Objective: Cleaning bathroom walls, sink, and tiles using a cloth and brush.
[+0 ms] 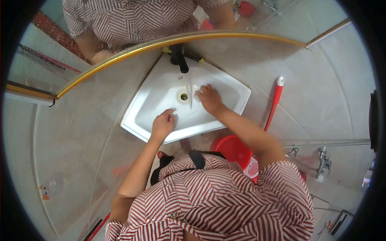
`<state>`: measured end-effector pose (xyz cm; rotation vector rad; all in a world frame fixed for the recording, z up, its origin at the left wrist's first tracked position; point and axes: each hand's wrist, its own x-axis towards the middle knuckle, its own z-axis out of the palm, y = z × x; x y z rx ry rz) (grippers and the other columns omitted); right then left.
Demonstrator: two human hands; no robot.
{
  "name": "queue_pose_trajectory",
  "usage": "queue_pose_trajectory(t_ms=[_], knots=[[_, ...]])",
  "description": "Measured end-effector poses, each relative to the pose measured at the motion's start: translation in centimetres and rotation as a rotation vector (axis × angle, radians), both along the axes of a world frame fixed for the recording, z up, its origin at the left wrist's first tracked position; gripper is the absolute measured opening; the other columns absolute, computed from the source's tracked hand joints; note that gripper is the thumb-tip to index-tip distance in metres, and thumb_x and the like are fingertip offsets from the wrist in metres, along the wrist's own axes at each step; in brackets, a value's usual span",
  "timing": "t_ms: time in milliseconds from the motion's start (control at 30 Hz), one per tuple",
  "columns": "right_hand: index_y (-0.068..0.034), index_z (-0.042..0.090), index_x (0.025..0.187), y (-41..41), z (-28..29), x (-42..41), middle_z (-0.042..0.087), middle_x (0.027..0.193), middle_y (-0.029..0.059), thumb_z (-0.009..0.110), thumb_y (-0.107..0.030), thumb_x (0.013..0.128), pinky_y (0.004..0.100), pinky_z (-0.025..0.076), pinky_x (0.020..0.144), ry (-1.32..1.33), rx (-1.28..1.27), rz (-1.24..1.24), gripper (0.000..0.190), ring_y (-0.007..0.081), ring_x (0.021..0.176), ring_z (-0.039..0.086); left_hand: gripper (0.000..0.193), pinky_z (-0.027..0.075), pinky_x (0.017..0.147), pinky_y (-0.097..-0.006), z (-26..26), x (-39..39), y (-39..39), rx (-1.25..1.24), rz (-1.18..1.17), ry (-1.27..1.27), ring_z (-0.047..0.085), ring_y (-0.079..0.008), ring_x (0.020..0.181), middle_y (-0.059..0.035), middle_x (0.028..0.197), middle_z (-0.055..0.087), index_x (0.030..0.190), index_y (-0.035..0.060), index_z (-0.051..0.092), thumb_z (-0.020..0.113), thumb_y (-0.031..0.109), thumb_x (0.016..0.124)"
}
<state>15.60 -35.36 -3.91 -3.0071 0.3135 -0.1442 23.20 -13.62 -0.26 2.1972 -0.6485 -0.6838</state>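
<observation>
A white ceramic corner sink [141, 111] lies before me, with a black faucet [182, 61] at its back corner. Water [190, 96] runs from the spout down beside the round drain hole [184, 96]. Over the basin, right of the stream, my right hand [209, 98] has its fingers spread a little and holds nothing visible. My left hand [163, 125] is above the front left part of the basin, fingers curled loosely; whether anything small is in it cannot be told.
A gold-edged mirror [156, 43] spans the wall behind the sink. A red-handled tool with a white tip [277, 93] leans at right. Below the sink stands a red bucket [230, 147]. A metal shower valve [322, 164] is on the right wall.
</observation>
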Motion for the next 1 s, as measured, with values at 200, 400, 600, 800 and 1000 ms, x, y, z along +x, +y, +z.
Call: queue_pose_trajectory(t_ms=[200,400,600,800,1000], knots=[[-0.021,0.068,0.093,2.7,2.1,-1.2,0.055,0.104,0.0092,0.052,0.0,0.07,0.0384,0.045,0.083,0.277,0.506,-0.043,0.035,0.0315,0.1,0.05,0.031,0.048,0.07,-0.0371,-0.3,-0.2,0.2,0.043,-0.043,-0.041,0.062,-0.03,0.074,-0.0166,0.079,0.063,0.107,0.0072,0.06,0.05,0.013,0.079],[-0.017,0.069,0.091,-3.5,5.8,0.8,0.059,0.106,0.0035,0.054,0.004,0.064,0.0371,0.042,0.087,-0.421,-0.089,0.081,0.037,0.0267,0.102,0.05,0.03,0.048,0.069,-0.0363,-1.1,-0.1,0.3,0.025,-0.041,-0.042,0.061,-0.0292,0.072,-0.0155,0.078,0.063,0.107,0.0069,0.06,0.05,0.014,0.08],[-0.017,0.068,0.089,-6.1,7.5,-6.7,0.057,0.106,0.0012,0.055,-0.003,0.069,0.0311,0.045,0.077,-0.034,-0.15,0.048,0.028,0.0233,0.098,0.049,0.028,0.047,0.068,-0.0363,-0.6,0.0,0.5,-0.009,-0.06,-0.01,0.061,-0.0289,0.072,-0.0149,0.077,0.063,0.106,0.0059,0.06,0.049,0.014,0.082],[-0.011,0.066,0.093,-1.1,6.1,-6.4,0.059,0.103,0.0095,0.055,-0.023,0.079,0.0369,0.046,0.08,0.42,-0.047,-0.143,0.021,0.0261,0.098,0.052,0.027,0.047,0.069,-0.0372,-0.1,-0.3,1.2,-0.006,-0.095,-0.065,0.061,-0.0292,0.073,-0.0154,0.079,0.063,0.106,0.005,0.059,0.05,0.012,0.081],[-0.015,0.063,0.107,6.9,3.4,-1.6,0.061,0.109,0.0099,0.051,-0.029,0.081,0.037,0.043,0.087,0.311,0.609,-0.157,0.031,0.0281,0.1,0.057,0.028,0.042,0.081,-0.0396,1.2,-1.6,4.0,-0.197,-0.148,-0.531,0.057,-0.0297,0.083,-0.013,0.085,0.062,0.102,0.0029,0.059,0.054,0.01,0.075]])
